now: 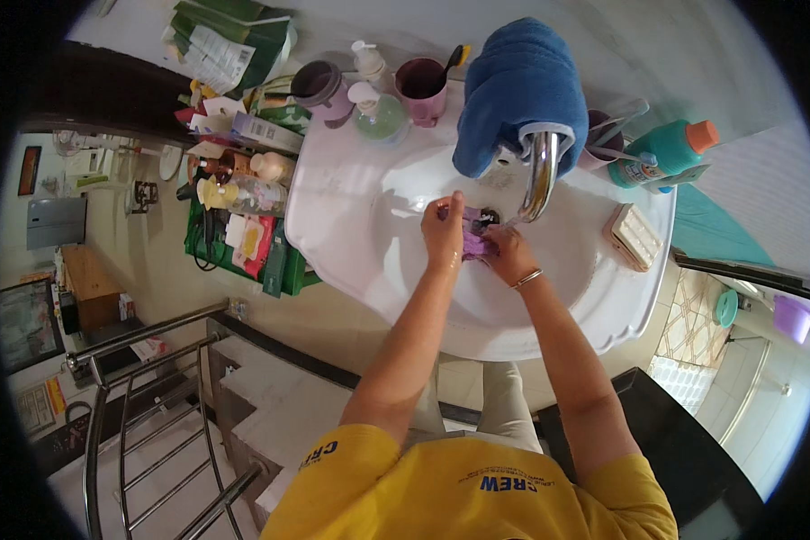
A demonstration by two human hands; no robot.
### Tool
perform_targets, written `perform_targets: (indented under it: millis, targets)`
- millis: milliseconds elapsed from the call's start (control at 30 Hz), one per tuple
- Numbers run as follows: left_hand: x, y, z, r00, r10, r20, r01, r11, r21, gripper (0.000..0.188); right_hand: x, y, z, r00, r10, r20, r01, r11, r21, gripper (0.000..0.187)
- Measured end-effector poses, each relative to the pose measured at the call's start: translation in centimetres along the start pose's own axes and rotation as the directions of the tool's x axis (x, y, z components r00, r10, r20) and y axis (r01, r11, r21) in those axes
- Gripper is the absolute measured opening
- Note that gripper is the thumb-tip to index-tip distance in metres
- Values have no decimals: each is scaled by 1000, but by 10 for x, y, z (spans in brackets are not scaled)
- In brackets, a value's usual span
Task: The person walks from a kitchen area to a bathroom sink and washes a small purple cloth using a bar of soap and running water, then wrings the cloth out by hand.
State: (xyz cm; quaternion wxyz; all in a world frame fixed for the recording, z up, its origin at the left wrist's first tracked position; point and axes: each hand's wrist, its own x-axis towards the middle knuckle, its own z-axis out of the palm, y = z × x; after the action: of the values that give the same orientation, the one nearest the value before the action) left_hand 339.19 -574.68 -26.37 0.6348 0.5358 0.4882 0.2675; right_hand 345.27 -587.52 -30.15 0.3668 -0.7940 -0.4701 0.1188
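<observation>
Over the bowl of the white sink point(549, 301), both my hands hold a small crumpled purple cloth point(477, 245), with a darker part near its top. My left hand point(443, 236) grips its left side, thumb pointing up and fingers curled. On the right, my right hand point(510, 255) is closed round the cloth's other side, a bracelet on that wrist. Just above the right hand is the spout of the chrome faucet point(542, 175); water seems to run from it. A blue towel point(522, 94) is draped over the faucet's body. The cloth's exact kind is hard to make out.
A soap dispenser point(378, 117) and a maroon mug point(421, 90) with a toothbrush stand at the back left. At the right rim are a soap box point(634, 236) and a teal bottle point(666, 151). A green basket point(243, 256) of bottles and a metal railing point(162, 405) are to the left.
</observation>
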Motion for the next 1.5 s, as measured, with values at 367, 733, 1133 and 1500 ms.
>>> perform_targets:
  millis: [367,733,1133,1500]
  targets:
    - [34,-55,-26,896,-365,251,240,877,417,57,3,4,-29,517,837,-180,-241,344,907,14]
    - [16,-135,23,670,279,688,-519,839,165,33,-6,-56,14,950,240,-202,-264,959,-106,20]
    - [11,-39,41,831,258,493,-553,285,783,26,26,18,-6,788,614,44,-293,312,904,39]
    - [11,-73,44,475,374,797,-820,-139,554,21,30,16,29,782,614,-104,-559,766,318,45]
